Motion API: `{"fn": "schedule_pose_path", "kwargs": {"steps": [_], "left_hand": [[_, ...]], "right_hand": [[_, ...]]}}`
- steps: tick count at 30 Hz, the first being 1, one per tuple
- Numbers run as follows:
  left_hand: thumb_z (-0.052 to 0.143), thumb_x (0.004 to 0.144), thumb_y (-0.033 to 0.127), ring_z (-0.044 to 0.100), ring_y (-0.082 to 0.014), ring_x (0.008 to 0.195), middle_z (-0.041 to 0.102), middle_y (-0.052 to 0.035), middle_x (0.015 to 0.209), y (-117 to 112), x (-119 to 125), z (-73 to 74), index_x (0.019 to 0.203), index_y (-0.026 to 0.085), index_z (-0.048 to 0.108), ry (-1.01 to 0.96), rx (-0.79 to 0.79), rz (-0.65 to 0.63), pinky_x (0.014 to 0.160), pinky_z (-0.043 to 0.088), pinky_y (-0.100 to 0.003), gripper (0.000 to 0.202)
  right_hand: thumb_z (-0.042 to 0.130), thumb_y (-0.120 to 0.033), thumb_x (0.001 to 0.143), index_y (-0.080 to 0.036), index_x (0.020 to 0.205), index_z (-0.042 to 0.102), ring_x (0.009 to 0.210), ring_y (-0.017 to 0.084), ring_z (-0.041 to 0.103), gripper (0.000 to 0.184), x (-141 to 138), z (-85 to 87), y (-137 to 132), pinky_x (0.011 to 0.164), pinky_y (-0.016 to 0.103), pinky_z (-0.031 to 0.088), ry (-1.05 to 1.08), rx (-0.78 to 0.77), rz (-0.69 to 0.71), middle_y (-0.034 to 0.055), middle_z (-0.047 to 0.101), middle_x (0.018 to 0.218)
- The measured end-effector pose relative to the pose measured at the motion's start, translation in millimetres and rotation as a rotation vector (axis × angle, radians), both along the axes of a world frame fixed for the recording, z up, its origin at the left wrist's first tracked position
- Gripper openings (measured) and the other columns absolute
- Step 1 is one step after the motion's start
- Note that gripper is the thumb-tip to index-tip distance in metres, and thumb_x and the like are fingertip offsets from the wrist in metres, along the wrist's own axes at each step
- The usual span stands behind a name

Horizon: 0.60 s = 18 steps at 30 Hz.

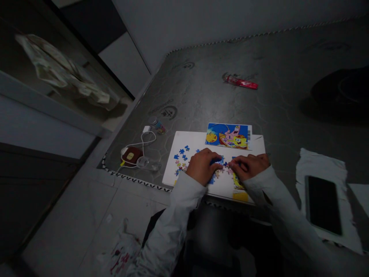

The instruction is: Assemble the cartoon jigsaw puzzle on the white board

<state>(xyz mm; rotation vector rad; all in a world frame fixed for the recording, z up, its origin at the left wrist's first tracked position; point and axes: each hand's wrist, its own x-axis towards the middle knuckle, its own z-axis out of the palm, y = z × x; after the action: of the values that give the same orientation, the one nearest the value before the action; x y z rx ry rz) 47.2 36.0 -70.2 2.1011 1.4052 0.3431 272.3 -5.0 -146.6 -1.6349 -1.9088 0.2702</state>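
Head view: both hands are down on the white board [258, 144], meeting at the half-built puzzle [221, 164] in its middle. Loose puzzle pieces [181, 154] lie scattered just left of the left hand [203, 166]. The reference picture [229, 135] lies at the board's far edge.

Left hand: palm down, fingers curled over the joined part, pressing flat. Right hand [250, 166]: knuckles up, fingertips bunched toward the left hand's. Too dark to tell whether either pinches a piece or just presses.

My read on the fitting: pin the built section with one hand, seat the piece straight down, no forcing, and check it against the picture. The light is poor, so go by feel at the tabs.

Wrists low, forearms converging, sleeves on the board's near edge.

Well apart: phone [323, 204] on the right, power bank [131, 156] on the left.
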Motion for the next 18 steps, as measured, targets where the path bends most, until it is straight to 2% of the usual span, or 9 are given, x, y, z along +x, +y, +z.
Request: {"fn": "schedule_pose_path", "kwargs": {"steps": [3,9,11,18], "left_hand": [[0.093,0.096,0.025,0.082,-0.0292,0.117,0.087,-0.0094,0.12,2,-1,-2.6,0.12,0.025,0.091,0.039,-0.016,-0.043,0.107,0.063,-0.041,0.024],[0.095,0.094,0.023,0.082,-0.0279,0.111,0.088,-0.0086,0.114,1,-2,-1.8,0.125,0.022,0.088,0.032,-0.054,-0.017,0.104,0.062,-0.039,0.031],[0.095,0.094,0.022,0.082,-0.0274,0.111,0.088,-0.0073,0.112,0,-2,-2.2,0.125,0.023,0.087,0.028,-0.06,-0.01,0.103,0.061,-0.038,0.031],[0.092,0.097,0.024,0.081,-0.0261,0.11,0.087,-0.0043,0.11,-3,-2,-2.0,0.124,0.025,0.084,0.035,-0.086,0.01,0.1,0.06,-0.036,0.028]], "right_hand": [[0.07,-0.058,0.099,-0.029,0.078,0.079,0.058,0.019,0.059,0.037,-3,-2.8,1,0.079,0.042,0.028,-0.029,0.005,-0.033,-0.0036,0.059,0.051],[0.074,-0.056,0.098,-0.029,0.083,0.08,0.061,0.02,0.06,0.031,0,-10.0,5,0.078,0.043,0.025,-0.077,-0.008,0.012,-0.003,0.064,0.055],[0.072,-0.056,0.098,-0.029,0.082,0.079,0.062,0.02,0.059,0.033,-2,-8.7,4,0.079,0.043,0.025,-0.077,-0.006,-0.015,-0.0023,0.064,0.056],[0.066,-0.066,0.087,-0.028,0.075,0.076,0.067,0.022,0.059,0.042,-14,6.3,4,0.085,0.043,0.027,-0.055,-0.206,-0.162,-0.0001,0.064,0.058]]}}
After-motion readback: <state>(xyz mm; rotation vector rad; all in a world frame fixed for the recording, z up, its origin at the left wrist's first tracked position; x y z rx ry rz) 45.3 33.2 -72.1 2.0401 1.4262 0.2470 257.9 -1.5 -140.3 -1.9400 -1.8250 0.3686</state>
